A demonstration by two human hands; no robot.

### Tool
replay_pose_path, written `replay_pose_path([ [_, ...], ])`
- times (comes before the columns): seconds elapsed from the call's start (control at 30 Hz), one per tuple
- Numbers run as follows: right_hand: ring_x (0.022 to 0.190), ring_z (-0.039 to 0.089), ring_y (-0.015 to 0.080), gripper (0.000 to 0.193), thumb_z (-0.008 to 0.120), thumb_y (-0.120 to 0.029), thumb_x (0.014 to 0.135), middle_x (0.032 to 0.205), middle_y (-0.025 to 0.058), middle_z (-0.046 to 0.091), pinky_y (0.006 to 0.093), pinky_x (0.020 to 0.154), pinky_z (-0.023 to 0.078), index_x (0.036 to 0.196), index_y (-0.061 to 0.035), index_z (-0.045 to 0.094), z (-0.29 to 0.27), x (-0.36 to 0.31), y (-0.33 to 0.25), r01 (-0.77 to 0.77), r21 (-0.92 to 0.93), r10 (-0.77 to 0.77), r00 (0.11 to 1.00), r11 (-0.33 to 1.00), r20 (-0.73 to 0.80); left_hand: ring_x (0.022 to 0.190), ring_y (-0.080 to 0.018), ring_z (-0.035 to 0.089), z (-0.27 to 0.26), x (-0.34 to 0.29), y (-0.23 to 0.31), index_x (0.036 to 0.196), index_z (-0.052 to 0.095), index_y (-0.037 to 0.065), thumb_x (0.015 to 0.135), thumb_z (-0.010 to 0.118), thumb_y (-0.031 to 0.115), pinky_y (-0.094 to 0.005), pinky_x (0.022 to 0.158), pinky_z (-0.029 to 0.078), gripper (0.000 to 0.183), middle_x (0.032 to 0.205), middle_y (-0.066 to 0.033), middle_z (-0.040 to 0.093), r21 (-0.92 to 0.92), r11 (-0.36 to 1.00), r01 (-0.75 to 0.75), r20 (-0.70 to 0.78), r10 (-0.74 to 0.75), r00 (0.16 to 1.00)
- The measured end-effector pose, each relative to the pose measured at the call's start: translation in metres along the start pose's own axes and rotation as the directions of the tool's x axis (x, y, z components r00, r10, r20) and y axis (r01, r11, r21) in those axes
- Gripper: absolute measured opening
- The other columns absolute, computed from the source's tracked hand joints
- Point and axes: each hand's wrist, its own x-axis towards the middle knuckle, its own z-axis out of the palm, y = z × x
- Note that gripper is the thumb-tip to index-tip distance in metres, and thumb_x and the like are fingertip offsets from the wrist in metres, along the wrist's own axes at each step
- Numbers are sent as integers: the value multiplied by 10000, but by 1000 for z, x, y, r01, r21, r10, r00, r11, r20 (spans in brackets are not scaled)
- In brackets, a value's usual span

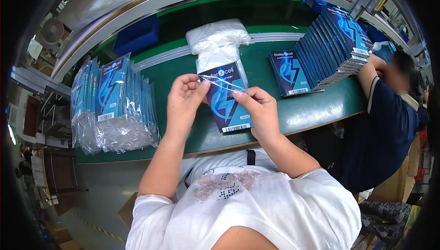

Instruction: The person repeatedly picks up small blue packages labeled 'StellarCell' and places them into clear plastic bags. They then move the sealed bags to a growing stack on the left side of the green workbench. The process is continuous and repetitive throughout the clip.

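In front of my chest I hold up a flat blue battery box (229, 108) in a clear plastic bag (224, 84). A shiny edge of the film runs across the box's upper part, between my two thumbs. My left hand (185, 96) is closed, pinching the film at the box's upper left corner. At the right side, my right hand (260, 110) is closed on the bag too; its thumb presses the film and its other fingers are partly hidden. Behind the box lies a stack of clear plastic bags (217, 39) on the green table (183, 135).
On the left stand several bagged battery boxes (112, 92). To the right, a leaning row of unbagged boxes (327, 48) has one box (288, 73) at its near end. A blue bin (137, 35) sits beyond the rail. A co-worker in a dark shirt (389, 126) sits at the right.
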Motion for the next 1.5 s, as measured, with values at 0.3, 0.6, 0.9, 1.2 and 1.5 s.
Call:
replay_pose_path([
  [0.3, 723, 547, 69, 752, 751, -74, 761, 872, 31, 618, 191, 610, 434, 1402, -38, 360, -6, -5, -19, 141, -345, 15, 911, 928, 413, 962, -149, 608, 9, -12, 18, 1150, 531, -17, 911, 562, 70, -301, 851, 494, 256, 1085, -80, 616, -494, 858, 144, 11, -160, 987],
  [0.6, 752, 544, 166, 220, 552, 75, 790, 876, 93, 578, 266, 690, 437, 992, 13, 615, -6, -12, -50, 743, -517, -738, 615, 425, 278, 1050, -217, 592, 35, -44, 15, 1145, 553, -18, 948, 535, 211, -373, 879, 507, 303, 1134, -120, 603, -296, 921, 255, 494, -81, 866],
  [0.9, 710, 556, 229, 272, 607, 37, 717, 813, 129, 597, 320, 629, 438, 988, 15, 596, 27, -30, -38, 807, -291, -362, 511, 514, 779, 995, -128, 567, 32, -47, 16, 1234, 517, 3, 920, 558, 192, -278, 849, 468, 369, 1111, -75, 589, -564, 633, 531, 404, -350, 845],
  [1.2, 764, 602, 210, 398, 658, -31, 768, 920, 161, 623, 286, 656, 491, 1141, 69, 562, 11, -19, -34, 658, -286, -287, 621, 697, 730, 1112, -299, 553, -52, -42, 122, 1202, 586, 35, 777, 531, 16, -365, 956, 427, 429, 1221, -144, 567, 843, 179, -507, 194, 778, 598],
  [1.5, 750, 605, 175, 289, 633, 3, 792, 882, 131, 626, 268, 661, 483, 1074, 61, 601, -2, -13, -30, 594, -377, -256, 717, 710, 648, 1174, -303, 527, -98, -36, 105, 1174, 608, 58, 793, 641, 120, -355, 981, 413, 388, 1262, -135, 561, 996, 68, -62, 7, 619, 785],
])
